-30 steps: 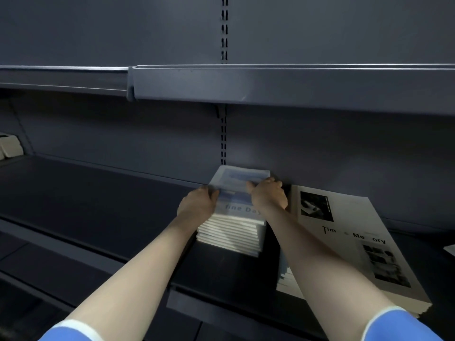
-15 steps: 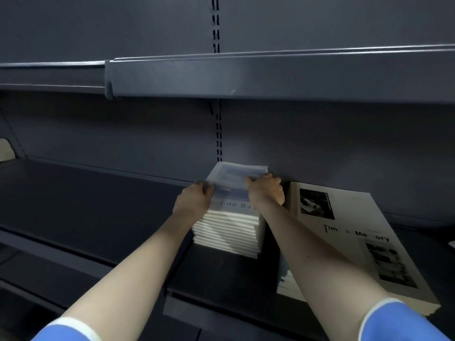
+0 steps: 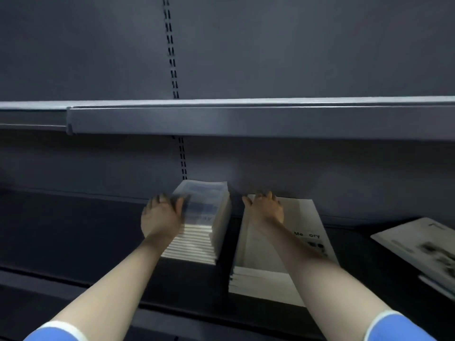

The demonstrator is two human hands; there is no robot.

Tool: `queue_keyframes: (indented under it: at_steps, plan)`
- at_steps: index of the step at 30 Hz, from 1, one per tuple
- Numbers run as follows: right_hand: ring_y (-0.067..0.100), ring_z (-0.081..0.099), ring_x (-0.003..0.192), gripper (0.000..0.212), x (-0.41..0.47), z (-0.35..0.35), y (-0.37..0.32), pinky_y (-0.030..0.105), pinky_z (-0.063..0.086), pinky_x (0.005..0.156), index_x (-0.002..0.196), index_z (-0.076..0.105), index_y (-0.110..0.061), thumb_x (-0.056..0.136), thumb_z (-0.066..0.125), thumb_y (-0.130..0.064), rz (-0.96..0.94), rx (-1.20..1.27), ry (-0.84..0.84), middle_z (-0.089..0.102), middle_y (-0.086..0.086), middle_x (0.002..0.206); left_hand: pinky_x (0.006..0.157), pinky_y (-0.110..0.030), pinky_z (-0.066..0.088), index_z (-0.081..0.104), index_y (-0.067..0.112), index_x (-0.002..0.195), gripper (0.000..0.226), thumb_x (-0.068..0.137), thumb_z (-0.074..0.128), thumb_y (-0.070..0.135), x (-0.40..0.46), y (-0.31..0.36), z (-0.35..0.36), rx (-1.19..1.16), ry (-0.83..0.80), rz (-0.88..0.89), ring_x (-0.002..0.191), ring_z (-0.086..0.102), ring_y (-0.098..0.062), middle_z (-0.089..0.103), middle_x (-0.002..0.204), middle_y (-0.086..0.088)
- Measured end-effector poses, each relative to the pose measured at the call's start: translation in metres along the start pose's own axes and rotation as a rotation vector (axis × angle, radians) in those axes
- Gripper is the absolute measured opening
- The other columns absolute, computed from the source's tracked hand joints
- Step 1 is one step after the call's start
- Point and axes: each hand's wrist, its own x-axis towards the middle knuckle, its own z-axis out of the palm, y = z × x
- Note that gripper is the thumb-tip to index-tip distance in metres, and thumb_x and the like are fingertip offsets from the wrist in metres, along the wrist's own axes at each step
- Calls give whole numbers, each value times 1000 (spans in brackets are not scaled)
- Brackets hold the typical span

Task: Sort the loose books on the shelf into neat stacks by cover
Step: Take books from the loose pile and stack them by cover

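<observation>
Right hand point(image 3: 264, 210) has left the blue stack point(image 3: 200, 217), now lies flat, fingers relaxed, on the white stack point(image 3: 261, 271) beside it. Left hand point(image 3: 160, 219) blurred at blue stack's left edge, grip unclear. Blue stack prob. squared; white next.

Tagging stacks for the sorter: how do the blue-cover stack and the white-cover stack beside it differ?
The blue-cover stack is taller with a smaller footprint; the white-cover stack is lower, with larger books. The left hand touches the blue-cover stack's left side; the right hand rests on the white-cover stack's top. Both lie flat on the same shelf, against the back wall.
</observation>
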Motion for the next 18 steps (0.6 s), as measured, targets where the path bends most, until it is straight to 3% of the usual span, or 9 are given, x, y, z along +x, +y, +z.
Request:
queue_keyframes:
  at_steps: [2, 5, 8, 18]
  plan:
    - [28, 27, 138, 59, -4, -8, 26, 38, 25, 111, 144, 35, -6, 101, 28, -45, 33, 0, -1, 32, 12, 148, 116, -40, 20, 30, -3, 143, 70, 98, 26, 50, -8, 16, -1, 46, -45, 15, 141, 25, -32, 32, 149, -21]
    - [28, 19, 143, 64, -12, -22, 64, 39, 20, 116, 148, 28, -5, 100, 27, -48, 62, -24, 2, 25, 12, 154, 118, -39, 13, 20, -4, 147, 74, 98, 25, 51, -23, 46, 0, 80, -100, 45, 144, 15, -32, 20, 154, -22]
    - [28, 10, 146, 67, -23, -40, 107, 40, 13, 119, 152, 17, -7, 101, 24, -49, 63, -75, -18, 15, 12, 158, 118, -39, 12, 18, -4, 148, 76, 97, 26, 53, -41, 82, 3, 74, -114, 60, 145, 13, -31, 16, 155, -22]
    - [28, 4, 147, 75, -60, -105, 289, 41, 9, 119, 153, 13, -6, 97, 30, -54, 229, -110, -6, 7, 13, 159, 119, -38, 8, 13, 0, 149, 80, 95, 24, 58, -130, 245, 30, 7, -180, 177, 146, 10, -28, 12, 157, -17]
